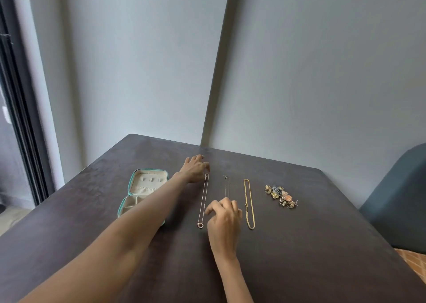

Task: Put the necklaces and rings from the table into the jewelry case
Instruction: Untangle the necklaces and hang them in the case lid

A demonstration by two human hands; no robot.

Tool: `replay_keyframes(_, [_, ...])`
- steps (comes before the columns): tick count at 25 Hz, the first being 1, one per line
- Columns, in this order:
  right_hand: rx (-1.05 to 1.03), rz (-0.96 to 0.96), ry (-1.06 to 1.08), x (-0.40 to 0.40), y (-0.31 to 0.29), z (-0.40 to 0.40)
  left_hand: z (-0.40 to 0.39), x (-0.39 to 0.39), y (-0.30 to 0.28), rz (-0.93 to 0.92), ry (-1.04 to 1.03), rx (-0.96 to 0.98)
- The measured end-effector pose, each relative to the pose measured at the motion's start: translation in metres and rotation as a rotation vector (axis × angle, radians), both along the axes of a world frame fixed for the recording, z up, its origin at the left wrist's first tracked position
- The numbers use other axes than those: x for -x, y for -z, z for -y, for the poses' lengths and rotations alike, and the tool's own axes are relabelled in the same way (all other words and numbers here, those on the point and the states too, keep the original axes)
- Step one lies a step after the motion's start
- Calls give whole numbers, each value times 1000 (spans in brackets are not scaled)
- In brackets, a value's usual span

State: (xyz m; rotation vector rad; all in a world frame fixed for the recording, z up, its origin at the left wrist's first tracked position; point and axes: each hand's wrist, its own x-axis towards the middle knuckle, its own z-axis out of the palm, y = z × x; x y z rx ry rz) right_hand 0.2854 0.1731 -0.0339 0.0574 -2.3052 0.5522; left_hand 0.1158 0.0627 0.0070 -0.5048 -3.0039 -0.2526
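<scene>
An open teal jewelry case [138, 188] with a cream lining lies at the table's left, partly hidden by my left forearm. Three necklaces lie side by side: a rose-gold necklace [204, 199] with a ring pendant, a thin dark necklace [225, 186] and a gold chain [249, 203]. A pile of rings [280, 195] sits to their right. My left hand [194, 168] reaches over to the top end of the rose-gold necklace, fingers fairly straight. My right hand [224, 217] hovers with loosely curled fingers between the rose-gold necklace and the gold chain. It covers the thin necklace's lower end and shows nothing in its grip.
The dark wooden table [299, 245] stands against a grey wall. A dark blue chair [398, 201] stands at the right edge. A dark window frame [20, 127] runs down the left side.
</scene>
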Motion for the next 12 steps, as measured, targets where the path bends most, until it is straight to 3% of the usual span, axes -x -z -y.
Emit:
replay_keyframes(3, [350,-2,18,2,-2,-16,-6,0,-7,3,9,-69])
replay_keyframes(7, [598,171,96,28,-18,-70,-39,0,-17,-81,46,-137])
replay_keyframes(12, [509,456,136,85,-32,-133,-120,9,-2,-59,109,-97])
